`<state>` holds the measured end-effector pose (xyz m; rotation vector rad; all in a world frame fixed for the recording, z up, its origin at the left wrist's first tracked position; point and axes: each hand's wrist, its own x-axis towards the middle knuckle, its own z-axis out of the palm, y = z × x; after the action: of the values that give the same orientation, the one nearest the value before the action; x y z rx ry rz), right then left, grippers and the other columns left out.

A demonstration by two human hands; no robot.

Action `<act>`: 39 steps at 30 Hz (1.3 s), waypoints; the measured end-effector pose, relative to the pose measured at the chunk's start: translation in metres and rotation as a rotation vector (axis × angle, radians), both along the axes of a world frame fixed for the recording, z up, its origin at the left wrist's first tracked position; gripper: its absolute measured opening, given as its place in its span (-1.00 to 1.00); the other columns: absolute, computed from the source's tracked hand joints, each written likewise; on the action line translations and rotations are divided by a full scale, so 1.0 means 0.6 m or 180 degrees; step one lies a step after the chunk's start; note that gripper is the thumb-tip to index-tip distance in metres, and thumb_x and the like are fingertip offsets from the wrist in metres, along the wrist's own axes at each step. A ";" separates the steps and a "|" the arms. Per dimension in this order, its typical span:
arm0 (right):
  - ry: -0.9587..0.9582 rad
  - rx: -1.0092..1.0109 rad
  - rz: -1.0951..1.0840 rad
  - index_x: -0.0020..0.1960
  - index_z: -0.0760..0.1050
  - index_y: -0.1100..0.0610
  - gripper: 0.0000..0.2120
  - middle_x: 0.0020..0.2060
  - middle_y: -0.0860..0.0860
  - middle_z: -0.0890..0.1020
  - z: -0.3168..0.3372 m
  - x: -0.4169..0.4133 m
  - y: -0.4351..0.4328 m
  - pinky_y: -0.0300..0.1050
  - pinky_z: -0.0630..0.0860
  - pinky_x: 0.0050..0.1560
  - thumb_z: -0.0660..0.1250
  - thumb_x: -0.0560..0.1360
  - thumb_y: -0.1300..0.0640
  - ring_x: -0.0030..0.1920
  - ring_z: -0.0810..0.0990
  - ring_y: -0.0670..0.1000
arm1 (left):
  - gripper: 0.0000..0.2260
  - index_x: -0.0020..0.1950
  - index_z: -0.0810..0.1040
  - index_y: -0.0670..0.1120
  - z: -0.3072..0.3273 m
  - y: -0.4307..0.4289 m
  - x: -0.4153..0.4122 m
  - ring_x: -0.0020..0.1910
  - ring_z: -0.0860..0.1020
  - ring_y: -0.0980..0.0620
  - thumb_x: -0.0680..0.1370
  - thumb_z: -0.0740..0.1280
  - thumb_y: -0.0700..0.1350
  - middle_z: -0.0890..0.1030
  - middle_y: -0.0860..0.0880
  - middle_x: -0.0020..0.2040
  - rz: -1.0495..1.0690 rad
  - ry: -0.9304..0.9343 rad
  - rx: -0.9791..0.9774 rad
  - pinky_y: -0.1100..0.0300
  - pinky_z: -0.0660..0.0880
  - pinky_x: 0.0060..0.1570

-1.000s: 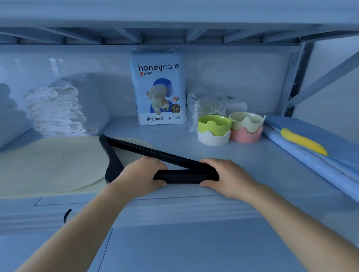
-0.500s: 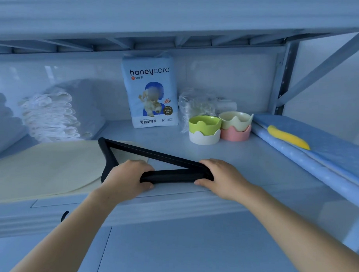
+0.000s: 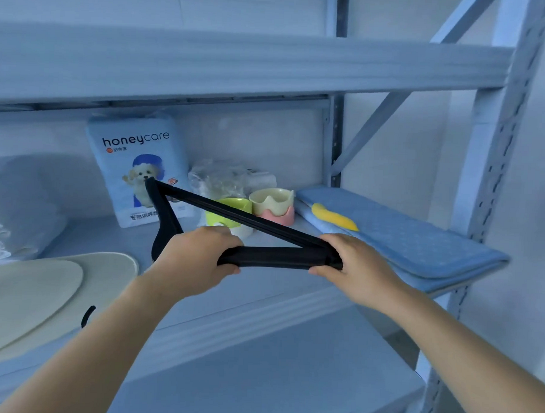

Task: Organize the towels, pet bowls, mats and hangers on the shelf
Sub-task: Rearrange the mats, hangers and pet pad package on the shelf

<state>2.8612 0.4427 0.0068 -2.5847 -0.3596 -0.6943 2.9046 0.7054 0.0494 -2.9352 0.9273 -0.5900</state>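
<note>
We count two pet bowl stacks, a green-over-white stack (image 3: 229,206) and a cream-over-pink stack (image 3: 273,203); two cream mats (image 3: 30,290); one blue mat (image 3: 418,242); one honeycare pack (image 3: 137,158); one plastic bag (image 3: 216,179). How many black hangers (image 3: 275,257) are bundled together, we cannot tell.

Matt black hangers (image 3: 272,257), perhaps velvety; quilted cloth mat (image 3: 418,239)

Black hangers (image 3: 275,258) bunched, held aloft, green bowl (image 3: 231,205) and cream-on-pink bowls (image 3: 273,203) behind, folded blue mat (image 3: 412,239) right, cream mats (image 3: 30,296) left
</note>
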 end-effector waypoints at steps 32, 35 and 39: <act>0.0423 0.0017 -0.1525 0.10 0.44 0.14 -0.65 -0.05 0.03 0.54 -0.055 -0.048 -0.400 -0.12 0.44 -0.07 0.29 0.49 -0.12 -0.05 0.47 0.01 | -0.76 0.16 0.49 0.09 -0.048 -0.520 0.177 0.05 0.47 0.13 0.51 0.33 0.03 0.51 0.17 0.02 -0.1495 0.0361 0.0226 0.13 0.45 0.00; 0.0392 -0.0232 -0.1637 0.23 0.39 0.11 -0.56 0.08 0.01 0.50 -0.054 -0.046 -0.400 -0.04 0.45 0.04 0.25 0.50 -0.16 0.06 0.45 0.03 | -0.76 0.15 0.49 0.10 -0.064 -0.519 0.192 0.01 0.48 0.14 0.50 0.34 0.06 0.52 0.18 -0.02 -0.1661 0.0418 0.0021 0.17 0.44 -0.04; 0.0162 -0.0785 -0.1669 0.36 0.30 0.04 -0.44 0.24 -0.06 0.41 -0.044 -0.032 -0.385 -0.02 0.35 0.18 0.21 0.48 -0.24 0.24 0.37 0.03 | -0.67 0.15 0.50 0.09 -0.072 -0.515 0.187 -0.09 0.47 0.19 0.50 0.25 0.23 0.56 0.17 -0.06 -0.1996 0.0434 -0.0343 0.24 0.40 -0.02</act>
<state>2.8421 0.2116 -0.0195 -2.9552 0.2828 -0.7920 3.0170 0.3963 0.0064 -2.7640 1.9100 -0.4526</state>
